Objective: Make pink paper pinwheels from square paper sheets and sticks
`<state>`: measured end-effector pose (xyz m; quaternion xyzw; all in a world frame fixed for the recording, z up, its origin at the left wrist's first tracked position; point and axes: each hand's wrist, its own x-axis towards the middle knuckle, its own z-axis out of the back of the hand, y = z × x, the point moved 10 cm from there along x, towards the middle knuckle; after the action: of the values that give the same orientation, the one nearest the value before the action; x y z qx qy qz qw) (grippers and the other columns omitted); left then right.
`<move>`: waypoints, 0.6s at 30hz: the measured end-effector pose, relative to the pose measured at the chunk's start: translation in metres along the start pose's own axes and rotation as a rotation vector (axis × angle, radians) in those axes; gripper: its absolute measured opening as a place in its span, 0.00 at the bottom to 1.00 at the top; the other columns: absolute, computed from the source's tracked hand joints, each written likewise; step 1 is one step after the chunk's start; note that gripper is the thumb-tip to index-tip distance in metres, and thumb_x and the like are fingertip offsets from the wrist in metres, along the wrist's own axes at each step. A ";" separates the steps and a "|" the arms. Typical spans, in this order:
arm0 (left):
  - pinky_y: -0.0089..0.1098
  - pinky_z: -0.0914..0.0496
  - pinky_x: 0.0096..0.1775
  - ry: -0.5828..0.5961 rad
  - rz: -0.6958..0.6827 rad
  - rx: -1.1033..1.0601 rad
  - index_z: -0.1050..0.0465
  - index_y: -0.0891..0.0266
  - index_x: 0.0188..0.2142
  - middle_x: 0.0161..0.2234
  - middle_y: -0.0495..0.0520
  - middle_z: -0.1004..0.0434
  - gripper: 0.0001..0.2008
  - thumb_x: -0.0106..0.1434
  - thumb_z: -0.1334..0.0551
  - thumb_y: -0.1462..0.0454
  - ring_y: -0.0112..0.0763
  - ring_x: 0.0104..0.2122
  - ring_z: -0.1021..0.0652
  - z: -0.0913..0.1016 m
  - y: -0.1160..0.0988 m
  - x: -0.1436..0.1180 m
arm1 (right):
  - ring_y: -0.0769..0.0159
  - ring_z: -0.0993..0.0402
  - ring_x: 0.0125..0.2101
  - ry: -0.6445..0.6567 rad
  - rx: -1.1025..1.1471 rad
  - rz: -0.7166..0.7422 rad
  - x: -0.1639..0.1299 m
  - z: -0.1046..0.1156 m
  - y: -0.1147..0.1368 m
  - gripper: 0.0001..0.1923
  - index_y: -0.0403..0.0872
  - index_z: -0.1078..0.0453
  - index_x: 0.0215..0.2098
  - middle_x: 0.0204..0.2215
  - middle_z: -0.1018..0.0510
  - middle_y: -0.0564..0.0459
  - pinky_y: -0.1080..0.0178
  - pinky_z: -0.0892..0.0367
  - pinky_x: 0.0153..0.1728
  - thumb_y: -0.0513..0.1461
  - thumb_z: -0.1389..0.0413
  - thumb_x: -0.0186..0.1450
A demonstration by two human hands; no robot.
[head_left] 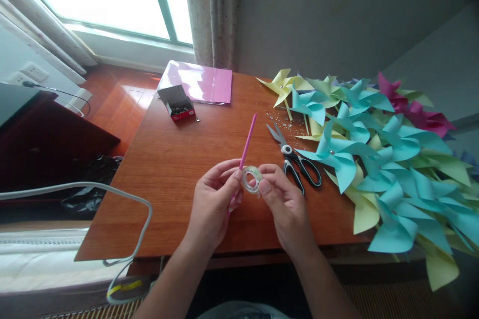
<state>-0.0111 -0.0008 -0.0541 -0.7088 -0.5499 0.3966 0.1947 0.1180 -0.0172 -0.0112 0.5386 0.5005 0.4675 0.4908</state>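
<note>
My left hand (217, 197) is closed around a thin pink stick (248, 142), which looks like a paper tube or straw and tilts up and away from me. Its lower end shows below my fingers. Close beside it, my right hand (286, 202) pinches a small clear roll of tape (252, 180) by its right edge. The roll's left side meets my left fingertips near the stick. Both hands are above the front half of the wooden table (160, 199). Whether a strip of tape runs between roll and stick is too small to tell.
Black-handled scissors (292, 154) lie partly spread to the right of my hands. Many-coloured paper pinwheels (337, 154) pile over the table's right side. Behind stand a small box of metal pieces (179, 107) and pink paper sheets (205, 82). A grey cable (145, 209) crosses the left edge.
</note>
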 end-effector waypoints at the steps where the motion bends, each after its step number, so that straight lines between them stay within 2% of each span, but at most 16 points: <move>1: 0.15 0.40 0.19 0.001 -0.010 0.021 0.19 0.60 0.40 0.30 0.50 0.20 0.09 0.58 0.28 0.66 0.14 0.19 0.32 0.000 -0.001 0.000 | 0.63 0.29 0.47 -0.004 -0.017 0.012 0.000 0.001 0.003 0.07 0.51 0.21 0.36 0.43 0.29 0.52 0.63 0.33 0.48 0.42 0.41 0.69; 4: 0.15 0.40 0.19 -0.003 -0.059 0.090 0.19 0.59 0.40 0.35 0.51 0.19 0.09 0.59 0.28 0.65 0.13 0.19 0.32 0.000 -0.005 -0.001 | 0.60 0.30 0.52 -0.017 -0.092 0.048 -0.001 0.005 0.011 0.06 0.50 0.23 0.36 0.48 0.28 0.50 0.59 0.35 0.54 0.41 0.41 0.68; 8: 0.16 0.40 0.19 0.017 -0.105 0.146 0.19 0.59 0.41 0.30 0.49 0.20 0.09 0.59 0.29 0.65 0.14 0.19 0.33 -0.002 -0.006 -0.003 | 0.55 0.32 0.58 -0.001 -0.137 0.072 0.001 0.008 0.019 0.06 0.49 0.24 0.36 0.54 0.26 0.47 0.53 0.38 0.59 0.40 0.42 0.69; 14: 0.18 0.36 0.21 0.066 -0.128 0.261 0.19 0.60 0.40 0.29 0.49 0.21 0.08 0.61 0.29 0.64 0.16 0.21 0.32 -0.007 -0.004 -0.004 | 0.56 0.30 0.58 0.062 -0.100 0.126 0.012 0.006 0.030 0.06 0.50 0.22 0.38 0.55 0.24 0.48 0.53 0.38 0.60 0.39 0.42 0.69; 18: 0.17 0.37 0.21 0.063 -0.100 0.279 0.19 0.61 0.38 0.29 0.48 0.22 0.07 0.59 0.28 0.64 0.17 0.22 0.32 -0.007 -0.002 -0.004 | 0.58 0.26 0.54 0.072 -0.055 0.150 0.020 0.004 0.036 0.04 0.51 0.21 0.38 0.51 0.21 0.49 0.55 0.36 0.59 0.38 0.40 0.68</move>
<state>-0.0073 -0.0027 -0.0474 -0.6587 -0.5176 0.4368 0.3279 0.1260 0.0015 0.0250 0.5437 0.4630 0.5358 0.4505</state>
